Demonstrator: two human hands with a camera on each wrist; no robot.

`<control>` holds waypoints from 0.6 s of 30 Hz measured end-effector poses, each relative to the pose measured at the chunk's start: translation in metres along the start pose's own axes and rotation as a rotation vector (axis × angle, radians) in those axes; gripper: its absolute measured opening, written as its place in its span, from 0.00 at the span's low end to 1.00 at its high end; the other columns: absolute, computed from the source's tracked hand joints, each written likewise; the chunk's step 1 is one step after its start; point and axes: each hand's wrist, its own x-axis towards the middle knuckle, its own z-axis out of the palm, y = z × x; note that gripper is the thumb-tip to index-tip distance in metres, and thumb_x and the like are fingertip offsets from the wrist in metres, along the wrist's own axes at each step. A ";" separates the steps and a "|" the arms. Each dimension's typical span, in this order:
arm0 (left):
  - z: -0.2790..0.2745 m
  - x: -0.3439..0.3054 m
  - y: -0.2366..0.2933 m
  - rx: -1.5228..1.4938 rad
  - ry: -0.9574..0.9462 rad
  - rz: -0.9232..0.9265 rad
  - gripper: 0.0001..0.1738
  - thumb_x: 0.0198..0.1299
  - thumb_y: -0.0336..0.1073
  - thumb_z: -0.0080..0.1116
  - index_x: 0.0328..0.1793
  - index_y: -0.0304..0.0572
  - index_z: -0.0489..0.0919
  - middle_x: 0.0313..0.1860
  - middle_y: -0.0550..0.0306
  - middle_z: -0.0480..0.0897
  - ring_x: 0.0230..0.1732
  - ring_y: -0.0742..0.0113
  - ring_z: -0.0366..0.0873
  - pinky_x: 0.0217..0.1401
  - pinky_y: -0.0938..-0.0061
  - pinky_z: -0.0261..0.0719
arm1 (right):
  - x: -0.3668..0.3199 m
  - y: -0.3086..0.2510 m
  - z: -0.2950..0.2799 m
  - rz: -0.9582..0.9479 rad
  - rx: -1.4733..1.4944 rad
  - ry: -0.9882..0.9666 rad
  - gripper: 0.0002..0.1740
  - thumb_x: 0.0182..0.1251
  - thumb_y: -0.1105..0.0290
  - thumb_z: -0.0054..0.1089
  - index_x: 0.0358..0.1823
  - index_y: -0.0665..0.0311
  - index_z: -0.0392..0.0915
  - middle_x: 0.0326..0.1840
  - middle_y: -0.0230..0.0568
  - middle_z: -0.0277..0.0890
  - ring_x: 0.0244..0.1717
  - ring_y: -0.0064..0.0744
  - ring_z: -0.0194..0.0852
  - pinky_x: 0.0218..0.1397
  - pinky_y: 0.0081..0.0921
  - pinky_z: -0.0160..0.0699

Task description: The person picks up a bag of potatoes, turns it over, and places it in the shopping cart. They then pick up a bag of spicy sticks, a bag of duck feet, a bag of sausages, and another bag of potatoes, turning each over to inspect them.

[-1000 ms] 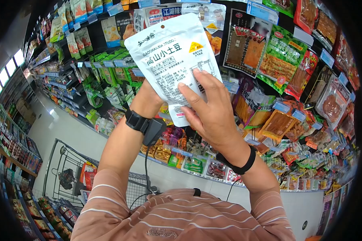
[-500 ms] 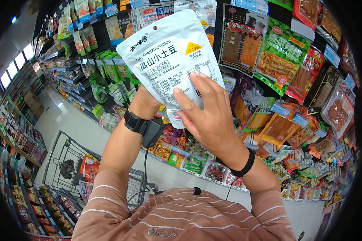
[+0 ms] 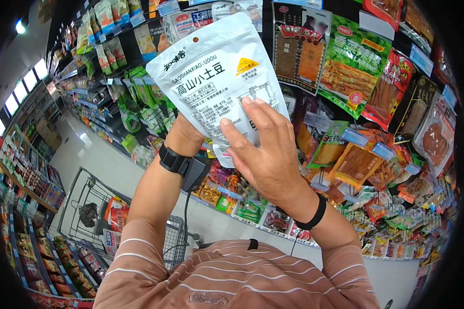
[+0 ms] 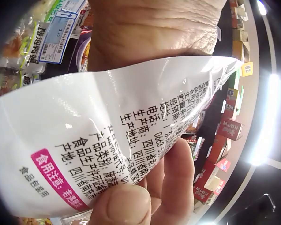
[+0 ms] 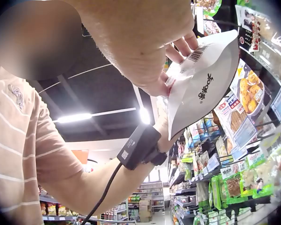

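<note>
A white printed pouch [image 3: 219,85] is tilted in front of the chest, its text side towards the head camera. The left hand [image 3: 186,135] holds it from behind at the lower left, the fingertips hidden. In the left wrist view, that hand's heel [image 4: 154,33] lies behind the bent pouch [image 4: 79,122]. The right hand [image 3: 270,149] rests on the front at the lower right, two fingers extended over the print and the thumb near the bottom edge. The right wrist view shows the right hand [image 5: 145,42] against the pouch [image 5: 201,86].
Hanging snack packs, including a green bag [image 3: 353,67], fill the shelf ahead and to the right. A metal cart [image 3: 90,180] with packages stands at the lower left, beside an aisle floor [image 3: 80,147]. Another shelf [image 3: 41,252] runs along the far left.
The pouch has shifted slightly left in the head view, with both hands staying on it. The shelf packs have also moved left in view, while the far-left aisle has shifted right.
</note>
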 end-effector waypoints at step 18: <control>-0.005 0.015 -0.012 -0.022 -0.020 0.002 0.33 0.74 0.51 0.46 0.75 0.32 0.63 0.68 0.35 0.74 0.64 0.46 0.78 0.62 0.55 0.84 | -0.003 0.018 -0.002 0.009 0.022 -0.013 0.35 0.48 0.72 0.74 0.63 0.51 0.76 0.70 0.53 0.64 0.69 0.54 0.64 0.66 0.47 0.66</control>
